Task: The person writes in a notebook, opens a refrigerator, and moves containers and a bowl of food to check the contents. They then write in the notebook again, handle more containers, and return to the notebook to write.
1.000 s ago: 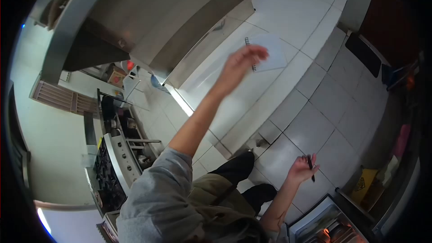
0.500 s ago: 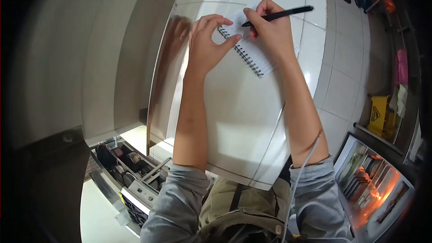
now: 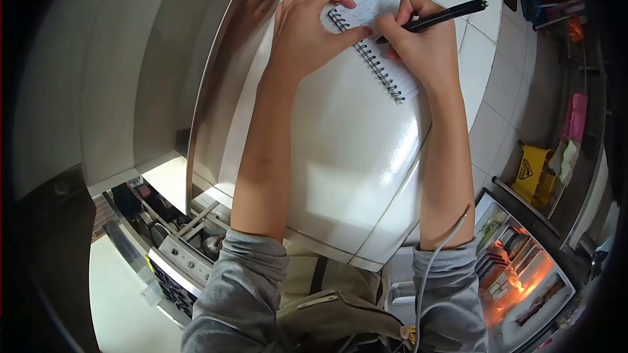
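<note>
A small spiral notebook (image 3: 369, 1) with lined white pages lies at a slant on the white tiled counter (image 3: 347, 157), its black wire coil toward my left side. Handwriting shows on the upper part of the page. My left hand (image 3: 313, 29) rests over the coil edge, with thumb and index finger spread apart and their tips on the paper. A black click pen (image 3: 451, 16) is gripped in my right hand (image 3: 422, 36). The pen's lower end is at the page close to my left thumb, its tip partly hidden by my fingers.
A stainless steel panel (image 3: 216, 85) stands along the counter's left edge. Lower left is a stove (image 3: 180, 255) beside a drawer of cookware (image 3: 154, 219). Lower right sits a picture-covered box (image 3: 517, 268); beyond it is a yellow caution sign (image 3: 531, 167). A cable (image 3: 435, 261) hangs by my right arm.
The view has shifted, so the notebook and both hands appear farther right and slightly higher. My right hand with the pen sits a little lower along the page relative to my left thumb.
</note>
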Demonstrator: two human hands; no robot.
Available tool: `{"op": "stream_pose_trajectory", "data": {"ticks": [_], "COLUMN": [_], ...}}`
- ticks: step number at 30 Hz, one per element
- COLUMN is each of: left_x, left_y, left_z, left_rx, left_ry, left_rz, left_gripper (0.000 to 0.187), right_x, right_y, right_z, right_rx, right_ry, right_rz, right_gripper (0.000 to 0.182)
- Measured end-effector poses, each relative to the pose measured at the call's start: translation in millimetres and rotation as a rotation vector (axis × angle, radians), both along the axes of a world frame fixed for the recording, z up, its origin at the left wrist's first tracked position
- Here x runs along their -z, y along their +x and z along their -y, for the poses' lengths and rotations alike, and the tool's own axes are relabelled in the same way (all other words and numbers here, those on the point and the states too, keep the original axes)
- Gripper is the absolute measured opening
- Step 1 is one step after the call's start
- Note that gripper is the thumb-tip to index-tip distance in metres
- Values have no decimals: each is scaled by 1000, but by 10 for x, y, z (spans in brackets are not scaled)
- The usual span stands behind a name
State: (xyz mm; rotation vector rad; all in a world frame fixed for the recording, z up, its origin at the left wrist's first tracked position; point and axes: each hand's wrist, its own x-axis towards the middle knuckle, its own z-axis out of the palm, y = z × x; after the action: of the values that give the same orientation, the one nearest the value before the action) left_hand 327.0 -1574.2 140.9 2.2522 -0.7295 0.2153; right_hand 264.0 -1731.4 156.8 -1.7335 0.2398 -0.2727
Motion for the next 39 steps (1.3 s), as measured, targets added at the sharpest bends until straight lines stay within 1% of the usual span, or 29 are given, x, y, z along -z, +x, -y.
{"op": "stream_pose_trajectory", "data": {"ticks": [9,12,15,18,22,25,28,30,33,37,39], "left_x": [42,41,6,-80,-57,-72,-84,-114,-93,-121,-156], "left_y": [13,18,-4,-55,-39,-47,-50,-24,-21,-39,-58], "left_z": [-9,-23,4,24,25,22,21,22,18,30,40], "left_rx": [2,5,7,30,42,29,19,53,54,31,-8], "left_ry": [19,8,3,53,34,68,80,2,5,57,68], "left_rz": [49,32,19,43,40,24,28,-32,-25,1,-88], "left_gripper": [35,34,33,35,34,35,34,29,31,31,32], "right_x": [-11,7,23,44,5,14,6,0,8,19,18], "right_y": [9,12,14,20,1,11,3,-3,0,3,4], "right_z": [-15,-43,-24,-36,-68,-69,-68,-65,-77,-62,-68], "right_rx": [1,-2,-11,-9,30,21,41,43,66,48,60], "right_ry": [-45,-10,-61,-114,-104,-96,-168,-164,-201,-170,-185], "right_rz": [-26,19,21,42,29,27,36,34,52,39,56], "right_gripper": [27,27,27,27,27,28,28,28,27,27,28]}}
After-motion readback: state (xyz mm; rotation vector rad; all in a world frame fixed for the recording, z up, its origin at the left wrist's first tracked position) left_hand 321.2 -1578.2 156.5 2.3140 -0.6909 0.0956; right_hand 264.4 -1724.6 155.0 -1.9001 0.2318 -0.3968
